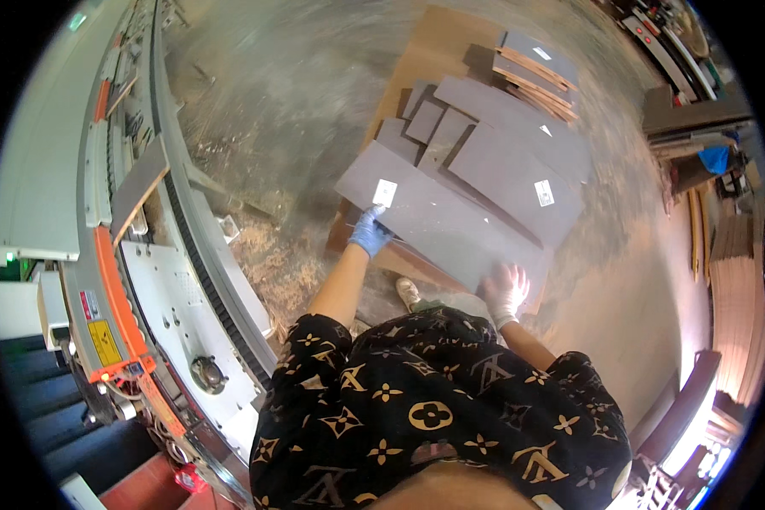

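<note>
A long grey board (433, 217) with a white label (384, 193) lies slantwise in front of me, over other boards. My left hand (371, 233), in a blue glove, is closed on its near left edge just below the label; some fingers are hidden by the board. At the board's near right end rests my right hand (505, 291) in a white glove, its fingers spread across the surface. Beyond it are several more grey boards of different sizes, among them a large labelled one (518, 174), loosely overlapping on a brown sheet (425, 51).
A stack of boards (535, 76) stands at the far right of the sheet. Along my left runs a long machine with an orange rail (115, 297) and a board piece (140, 189) on it. Brown sheets (735, 297) are stacked at the right. Sawdust litters the floor (293, 285).
</note>
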The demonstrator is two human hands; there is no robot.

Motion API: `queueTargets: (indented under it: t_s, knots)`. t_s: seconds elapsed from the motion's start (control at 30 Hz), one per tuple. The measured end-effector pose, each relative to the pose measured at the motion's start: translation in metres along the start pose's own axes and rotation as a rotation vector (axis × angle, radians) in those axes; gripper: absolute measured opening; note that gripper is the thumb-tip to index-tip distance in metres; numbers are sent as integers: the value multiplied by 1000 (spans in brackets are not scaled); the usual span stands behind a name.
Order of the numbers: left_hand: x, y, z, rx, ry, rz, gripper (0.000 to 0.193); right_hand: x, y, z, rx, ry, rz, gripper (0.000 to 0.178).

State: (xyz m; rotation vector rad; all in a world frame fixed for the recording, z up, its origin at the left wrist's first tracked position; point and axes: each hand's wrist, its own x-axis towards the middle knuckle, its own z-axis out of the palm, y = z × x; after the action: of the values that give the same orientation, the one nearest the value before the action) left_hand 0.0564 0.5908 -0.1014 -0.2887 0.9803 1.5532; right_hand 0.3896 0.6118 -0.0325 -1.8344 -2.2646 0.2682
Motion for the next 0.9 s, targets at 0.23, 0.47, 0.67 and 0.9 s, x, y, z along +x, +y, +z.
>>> queueTargets:
  t_s: [0.23, 0.47, 0.67, 0.9]
  knots:
    - [-123, 20, -25, -77, 211, 617, 37, 10, -62, 28, 534, -209, -349, 54]
    - [-303, 50, -136, -464, 602, 896, 35, -30, -212, 10, 1138, -921, -598, 53]
    - [-380, 32, -244, -797, 779, 1014, 38, -89, -305, -8, 657, -881, -1218, 62]
    - [-390, 70, -311, -782, 899, 1087, 42, -169, -373, -2, 436, -435, -1545, 61]
